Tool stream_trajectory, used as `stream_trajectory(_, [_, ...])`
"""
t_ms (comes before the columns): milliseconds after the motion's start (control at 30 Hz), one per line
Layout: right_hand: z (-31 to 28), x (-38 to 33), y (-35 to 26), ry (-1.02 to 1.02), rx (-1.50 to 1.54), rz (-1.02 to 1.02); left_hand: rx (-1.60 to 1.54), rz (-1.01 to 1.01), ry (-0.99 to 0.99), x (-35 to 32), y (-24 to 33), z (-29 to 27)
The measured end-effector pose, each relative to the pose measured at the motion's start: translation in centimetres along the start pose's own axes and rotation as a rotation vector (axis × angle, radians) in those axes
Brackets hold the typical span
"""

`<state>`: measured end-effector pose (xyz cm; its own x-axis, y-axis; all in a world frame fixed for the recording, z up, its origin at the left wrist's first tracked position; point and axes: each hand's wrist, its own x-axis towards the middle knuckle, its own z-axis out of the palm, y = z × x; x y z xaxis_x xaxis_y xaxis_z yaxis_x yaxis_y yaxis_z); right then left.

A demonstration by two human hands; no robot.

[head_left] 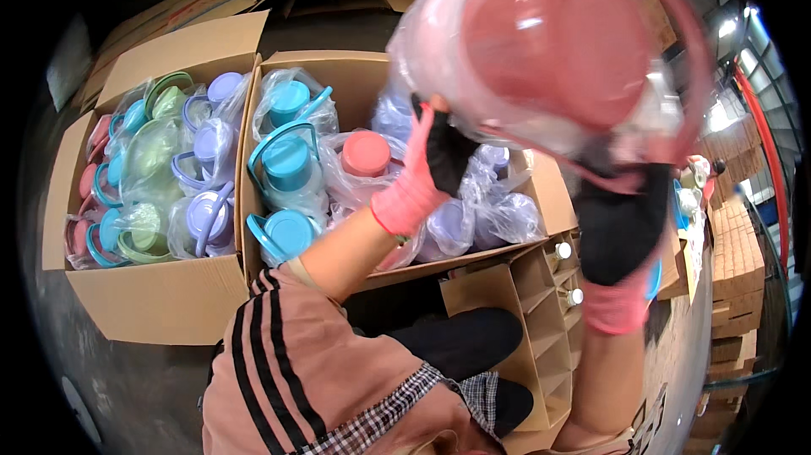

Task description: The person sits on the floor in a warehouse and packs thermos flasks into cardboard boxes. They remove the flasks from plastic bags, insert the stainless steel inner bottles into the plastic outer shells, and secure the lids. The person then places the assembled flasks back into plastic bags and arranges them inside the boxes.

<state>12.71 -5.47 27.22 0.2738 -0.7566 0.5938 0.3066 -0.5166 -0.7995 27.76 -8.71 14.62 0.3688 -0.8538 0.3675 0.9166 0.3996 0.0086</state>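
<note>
Close to the camera I hold up a pink plastic jug (pixel 557 41) with a pink handle, wrapped in a clear plastic bag. My left hand (pixel 431 163), in a black glove with a pink cuff, grips the bag at the jug's left underside. My right hand (pixel 621 218), gloved the same way, holds the jug from below on the right. Beneath them stands an open cardboard box (pixel 317 62) with blue, pink and lilac bagged jugs.
A second open cardboard box (pixel 152 294) at the left holds several bagged jugs in green, lilac, blue and pink. A cardboard divider grid (pixel 532 320) with small white bottles stands at lower right. Stacked cartons (pixel 735 261) line the right side. More flat cardboard lies behind.
</note>
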Motion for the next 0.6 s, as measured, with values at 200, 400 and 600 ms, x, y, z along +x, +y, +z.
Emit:
stream_trajectory(200, [3.3,-2.1,10.9,0.046,0.162,0.658,0.324,0.026,0.367,-0.6,6.1,-10.8])
stream_trajectory(400, [3.7,-3.5,13.5,-0.136,-0.105,0.676,0.728,-0.076,0.518,-2.3,5.8,-10.3])
stream_trajectory(600, [5.3,-0.3,15.0,-0.261,0.136,0.730,1.558,-0.012,0.572,-2.0,5.5,-10.7])
